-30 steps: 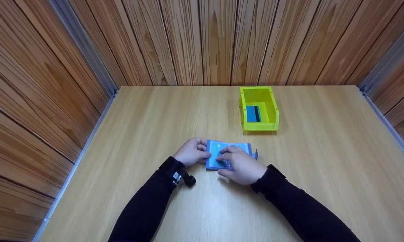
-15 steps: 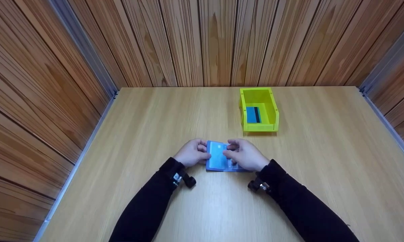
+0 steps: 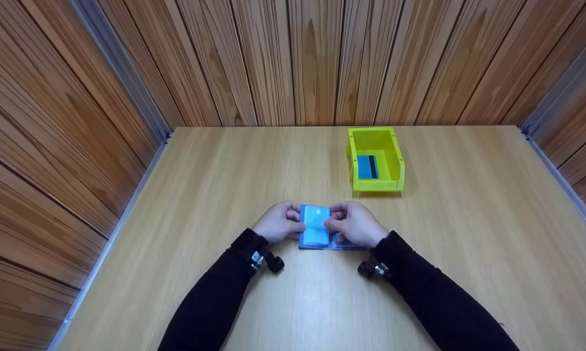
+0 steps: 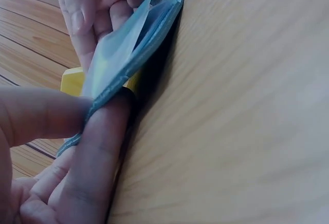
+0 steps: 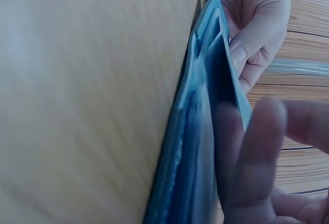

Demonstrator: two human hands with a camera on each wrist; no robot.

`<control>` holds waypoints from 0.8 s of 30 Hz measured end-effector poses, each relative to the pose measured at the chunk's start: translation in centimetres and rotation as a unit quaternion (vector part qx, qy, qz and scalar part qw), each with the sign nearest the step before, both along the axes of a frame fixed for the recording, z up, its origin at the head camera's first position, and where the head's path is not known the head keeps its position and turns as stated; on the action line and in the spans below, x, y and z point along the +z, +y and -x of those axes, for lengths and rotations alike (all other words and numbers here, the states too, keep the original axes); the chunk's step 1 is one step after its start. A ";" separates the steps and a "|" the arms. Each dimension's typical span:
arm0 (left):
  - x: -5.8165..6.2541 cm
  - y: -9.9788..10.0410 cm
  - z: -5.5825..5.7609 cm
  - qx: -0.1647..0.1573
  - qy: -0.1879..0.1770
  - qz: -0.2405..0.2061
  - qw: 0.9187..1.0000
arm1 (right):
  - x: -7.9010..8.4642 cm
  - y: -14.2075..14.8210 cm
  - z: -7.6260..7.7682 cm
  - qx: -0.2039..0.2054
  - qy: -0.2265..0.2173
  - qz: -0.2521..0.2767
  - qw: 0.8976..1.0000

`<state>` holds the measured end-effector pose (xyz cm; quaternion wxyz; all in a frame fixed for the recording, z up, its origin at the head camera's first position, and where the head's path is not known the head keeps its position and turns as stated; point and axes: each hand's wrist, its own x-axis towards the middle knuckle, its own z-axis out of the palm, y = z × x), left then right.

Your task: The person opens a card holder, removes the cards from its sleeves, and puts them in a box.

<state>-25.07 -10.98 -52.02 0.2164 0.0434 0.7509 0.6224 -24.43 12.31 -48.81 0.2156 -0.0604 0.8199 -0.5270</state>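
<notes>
A blue card holder (image 3: pixel 301 240) lies unfolded on the table, with clear plastic sleeve pages inside. My left hand (image 3: pixel 277 222) pinches its left cover edge between thumb and fingers. At the other side, my right hand (image 3: pixel 360 225) holds the free edge of a sleeve page (image 3: pixel 316 233), which stands lifted off the pages below. The left wrist view shows this raised page (image 4: pixel 117 49) slanting up from the stitched cover (image 4: pixel 154 41). Seen from the right wrist, an open gap runs between the page and the stacked sleeves (image 5: pixel 187 167), with fingers at its edge.
A yellow-green bin (image 3: pixel 378 185) stands behind the hands, slightly right. Inside it lies a blue card (image 3: pixel 365 167) with a black stripe. Wood-panelled walls (image 3: pixel 317 63) bound the table (image 3: pixel 215 170) at the back and sides.
My right hand has gone from lying over the sleeves to gripping a page's right edge, and the page now stands raised toward the left. The left hand keeps its place.
</notes>
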 end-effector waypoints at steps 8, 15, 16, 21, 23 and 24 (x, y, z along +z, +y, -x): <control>0.0 0.0 0.0 0.000 0.005 0.007 1.000 | -0.5 0.0 0.4 0.015 -0.019 0.011 1.000; -0.1 -0.1 -0.1 0.000 0.014 0.023 1.000 | -0.3 0.0 0.3 0.004 -0.026 0.009 1.000; -0.1 -0.1 -0.1 0.000 0.014 0.022 1.000 | -0.4 0.0 0.2 0.001 -0.025 0.008 1.000; 0.0 -0.1 0.0 -0.002 0.009 0.013 1.000 | -0.4 0.3 0.2 -0.015 -0.005 -0.007 1.000; 0.0 0.0 0.0 -0.001 0.011 0.014 1.000 | -0.3 0.4 0.2 -0.021 0.015 -0.020 0.999; 0.1 0.0 0.1 0.000 0.013 0.016 1.000 | -0.2 0.4 0.2 -0.025 0.025 -0.028 0.999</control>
